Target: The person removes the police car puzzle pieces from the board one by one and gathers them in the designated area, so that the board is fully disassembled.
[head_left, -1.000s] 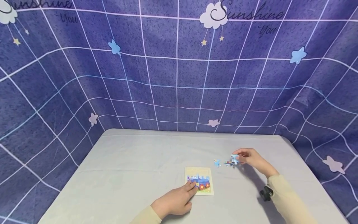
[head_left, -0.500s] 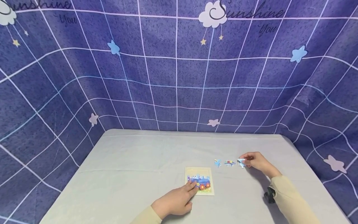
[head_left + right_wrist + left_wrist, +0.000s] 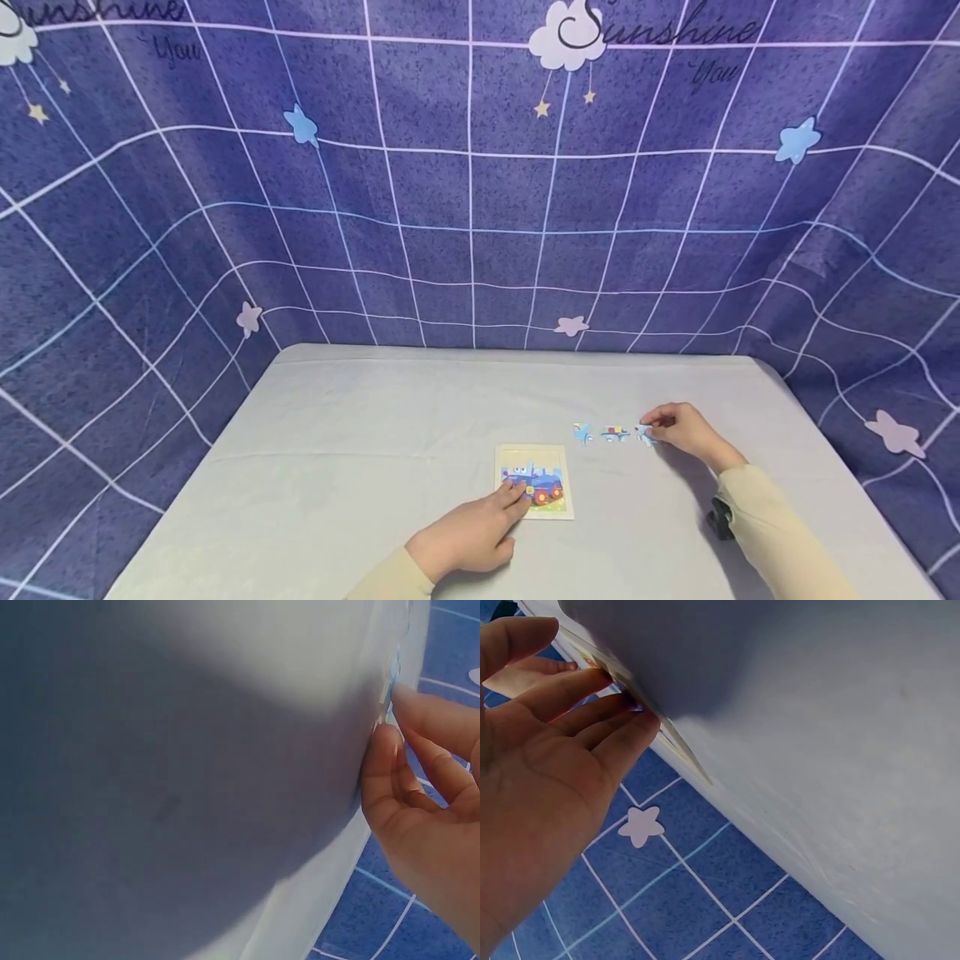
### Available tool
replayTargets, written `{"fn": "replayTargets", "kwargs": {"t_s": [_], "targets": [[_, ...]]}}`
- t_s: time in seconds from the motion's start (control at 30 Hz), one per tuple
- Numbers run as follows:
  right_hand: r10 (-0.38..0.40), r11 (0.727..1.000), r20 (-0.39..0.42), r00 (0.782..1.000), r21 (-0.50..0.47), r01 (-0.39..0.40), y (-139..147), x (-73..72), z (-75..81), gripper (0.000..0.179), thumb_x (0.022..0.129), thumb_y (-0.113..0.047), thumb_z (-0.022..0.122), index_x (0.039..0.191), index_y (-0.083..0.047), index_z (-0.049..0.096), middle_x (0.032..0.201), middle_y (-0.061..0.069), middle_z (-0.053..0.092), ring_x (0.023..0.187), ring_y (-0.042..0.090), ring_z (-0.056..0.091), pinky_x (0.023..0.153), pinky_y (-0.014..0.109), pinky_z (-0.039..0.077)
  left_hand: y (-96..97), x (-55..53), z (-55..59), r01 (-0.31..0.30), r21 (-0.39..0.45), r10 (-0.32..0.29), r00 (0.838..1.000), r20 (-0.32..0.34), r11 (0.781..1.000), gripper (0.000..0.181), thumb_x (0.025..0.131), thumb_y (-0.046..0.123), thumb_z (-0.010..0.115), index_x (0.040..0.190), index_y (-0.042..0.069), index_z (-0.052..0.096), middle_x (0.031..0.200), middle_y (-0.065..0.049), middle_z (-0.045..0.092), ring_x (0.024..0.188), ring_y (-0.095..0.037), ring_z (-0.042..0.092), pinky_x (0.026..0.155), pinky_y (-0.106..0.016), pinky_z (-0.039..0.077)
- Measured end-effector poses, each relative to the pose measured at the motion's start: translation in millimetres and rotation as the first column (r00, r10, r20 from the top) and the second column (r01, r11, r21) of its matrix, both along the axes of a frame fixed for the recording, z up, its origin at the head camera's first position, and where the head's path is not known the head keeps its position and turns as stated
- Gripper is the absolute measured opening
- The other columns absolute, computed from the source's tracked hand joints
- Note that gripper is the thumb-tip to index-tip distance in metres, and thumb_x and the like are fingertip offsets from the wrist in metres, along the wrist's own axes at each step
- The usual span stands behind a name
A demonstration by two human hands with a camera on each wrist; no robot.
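A square wooden puzzle board with a blue cartoon vehicle on red wheels lies on the table. The left hand rests on its lower left part, fingers straight and touching the picture; in the left wrist view that hand has its fingertips against the board's face. Farther right, the right hand pinches a light blue puzzle piece between thumb and fingers, down at the table surface. The right wrist view shows the thumb and fingertips at the piece's edge, mostly hiding it.
Two loose puzzle pieces lie in a row left of the held one: a multicoloured piece and a light blue piece. A pale cloth covers the table. Behind and beside it hangs a blue gridded curtain.
The right hand has moved a little to the right and down with its puzzle piece, away from the multicoloured piece it overlapped. The left hand has stayed on the board.
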State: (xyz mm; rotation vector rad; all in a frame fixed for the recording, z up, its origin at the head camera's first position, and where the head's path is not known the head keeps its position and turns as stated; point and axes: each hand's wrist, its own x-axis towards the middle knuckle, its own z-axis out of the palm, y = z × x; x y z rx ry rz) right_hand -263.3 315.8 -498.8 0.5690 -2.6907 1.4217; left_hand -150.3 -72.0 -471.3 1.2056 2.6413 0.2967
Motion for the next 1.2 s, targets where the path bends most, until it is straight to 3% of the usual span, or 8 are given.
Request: {"fn": "replayTargets", "kwargs": {"t_s": [0.23,0.43,0.73,0.87,1.07,1.2], "targets": [[-0.134,0.983,-0.047,0.990,0.116,0.139,-18.4,9.2,17.0,0.017,0.081,0.004,0.068,0.097,0.008,0.069,0.078,0.010,0.064,0.068,0.011,0.059,0.062,0.023,0.050,0.3,1.5,-0.2,0.009,-0.011,-0.010,0.999,-0.045,1.000,0.052,0.094,0.021,0.055,0.140,0.000,0.047,0.148,-0.018,0.040,0.138,-0.029,0.036,0.109,-0.033,0.036],[-0.109,0.989,-0.090,0.990,0.095,0.118,-45.2,10.6,29.5,0.018,0.082,0.008,0.066,0.100,0.007,0.069,0.085,0.015,0.065,0.071,0.019,0.060,0.063,0.023,0.050,-0.5,2.9,2.6,0.010,-0.051,-0.013,0.997,-0.073,0.999,0.051,0.095,0.022,0.055,0.141,0.002,0.047,0.149,-0.016,0.040,0.138,-0.028,0.036,0.109,-0.032,0.036],[0.025,0.999,-0.057,0.998,0.038,-0.022,-98.3,10.5,45.4,0.021,0.085,0.007,0.063,0.105,0.009,0.067,0.092,0.019,0.067,0.078,0.026,0.064,0.069,0.025,0.054,-1.0,4.6,3.4,0.031,-0.051,-0.036,0.993,-0.110,0.998,0.050,0.096,0.021,0.054,0.141,0.001,0.046,0.149,-0.017,0.039,0.137,-0.027,0.037,0.108,-0.032,0.036],[0.126,0.992,-0.028,0.992,0.004,-0.126,-124.5,11.8,45.6,0.021,0.087,0.002,0.064,0.107,0.010,0.066,0.091,0.020,0.068,0.081,0.030,0.066,0.072,0.028,0.056,-2.3,8.8,4.5,0.046,-0.044,-0.052,0.988,-0.144,0.998,0.051,0.095,0.020,0.055,0.140,-0.001,0.047,0.147,-0.018,0.042,0.136,-0.028,0.040,0.108,-0.032,0.037],[0.275,0.961,0.054,0.960,-0.015,-0.275,-160.0,17.4,34.9,0.022,0.087,0.000,0.065,0.107,0.009,0.066,0.091,0.015,0.069,0.083,0.025,0.065,0.078,0.028,0.054,-4.0,17.2,5.4,0.063,-0.047,-0.072,0.978,-0.198,0.997,0.050,0.092,0.021,0.058,0.136,-0.002,0.052,0.143,-0.017,0.047,0.133,-0.026,0.044,0.106,-0.031,0.040],[0.350,0.935,0.143,0.926,-0.001,-0.354,-179.6,23.8,25.1,0.022,0.085,0.002,0.066,0.106,0.005,0.068,0.094,0.014,0.070,0.084,0.018,0.064,0.079,0.025,0.052,-4.7,20.0,4.3,0.075,-0.050,-0.083,0.978,-0.193,0.996,0.049,0.091,0.021,0.058,0.134,-0.003,0.053,0.142,-0.018,0.047,0.133,-0.025,0.044,0.104,-0.030,0.041]]}}
